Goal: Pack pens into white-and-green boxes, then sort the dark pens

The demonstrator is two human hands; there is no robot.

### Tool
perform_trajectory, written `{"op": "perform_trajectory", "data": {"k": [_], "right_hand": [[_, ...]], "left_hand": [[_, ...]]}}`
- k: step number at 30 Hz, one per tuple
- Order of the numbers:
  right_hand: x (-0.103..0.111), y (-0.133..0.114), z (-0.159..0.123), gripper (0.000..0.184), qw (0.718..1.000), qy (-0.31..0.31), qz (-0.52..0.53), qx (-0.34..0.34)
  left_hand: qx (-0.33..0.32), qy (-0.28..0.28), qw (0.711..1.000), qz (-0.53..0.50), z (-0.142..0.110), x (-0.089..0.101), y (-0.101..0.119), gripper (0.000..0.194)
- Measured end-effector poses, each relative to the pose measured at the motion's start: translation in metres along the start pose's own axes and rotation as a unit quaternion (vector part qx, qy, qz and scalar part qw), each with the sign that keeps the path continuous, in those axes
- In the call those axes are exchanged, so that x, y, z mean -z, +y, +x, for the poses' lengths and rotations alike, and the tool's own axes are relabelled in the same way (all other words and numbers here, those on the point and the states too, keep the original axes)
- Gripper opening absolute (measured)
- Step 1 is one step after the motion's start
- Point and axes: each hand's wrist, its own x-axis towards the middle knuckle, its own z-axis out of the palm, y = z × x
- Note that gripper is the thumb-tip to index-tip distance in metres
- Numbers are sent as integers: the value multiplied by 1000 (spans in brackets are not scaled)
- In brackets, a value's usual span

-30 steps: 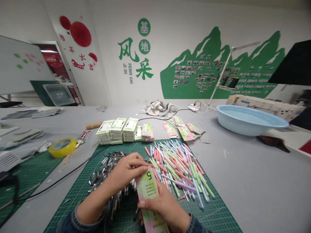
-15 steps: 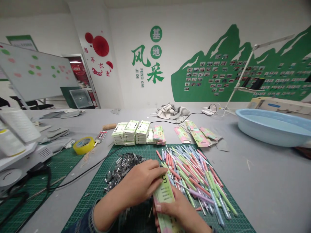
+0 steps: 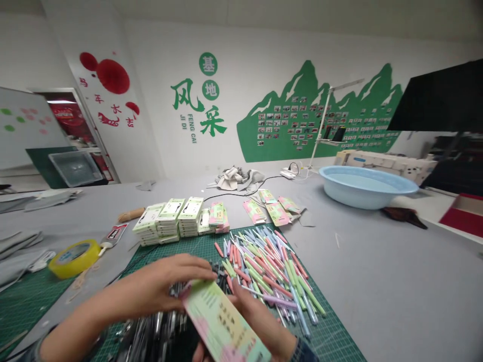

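"How are the hands posed?"
"Both grasp the slim card box [image 3: 222, 322], slanting above the cutting mat [image 3: 324, 337]. The left hand [image 3: 177, 281] bends over its far end, fingers pinching it; the right hand [image 3: 260, 317] cradles its side, fingers wrapped underneath."
"And the materials?"
"Smooth printed card, pale green (with pink blotches). On the mat's right lie slender, pastel tubes [image 3: 277, 286]; on its left, a dark, shiny heap [image 3: 147, 339], probably metal, though blur hides the shapes. Behind the mat, flat boxes [image 3: 162, 221] stand stacked."

Right hand [image 3: 258, 317]: fingers partly hidden behind pink-and-green box [image 3: 226, 322], itself clipped at lower edge. Left hand [image 3: 175, 276] blurred. Wall photos [image 3: 277, 122], upper right: too small.
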Motion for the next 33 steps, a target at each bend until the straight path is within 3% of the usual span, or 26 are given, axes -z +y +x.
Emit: {"op": "perform_trajectory", "data": {"k": [2,5,6,10,16,22,25,29,33], "right_hand": [[3,-2,0,92,996,46,70,29],[8,-3,1,74,975,171,107,98],[9,-2,1,70,972,184,106,96],[11,2,5,54,978,168,81,90],[18,7,12,59,981,169,57,82],[27,12,22,67,979,168,54,101],[34,13,33,70,948,262,79,163],[48,9,43,67,914,330,99,212],[60,2,36,57,908,319,103,250]], "left_hand": [[43,42,998,-12,11,19,-23,55],[154,157,975,26,40,34,-58,59],[189,193,960,73,54,34,-66,60],[354,266,864,241,115,12,-86,56],[413,253,827,284,175,-23,-100,59],[401,220,833,310,203,-24,-97,56],[330,212,862,321,231,-30,-88,54],[233,138,920,282,284,-57,-88,47],[233,81,942,229,330,-89,-102,54]]}}
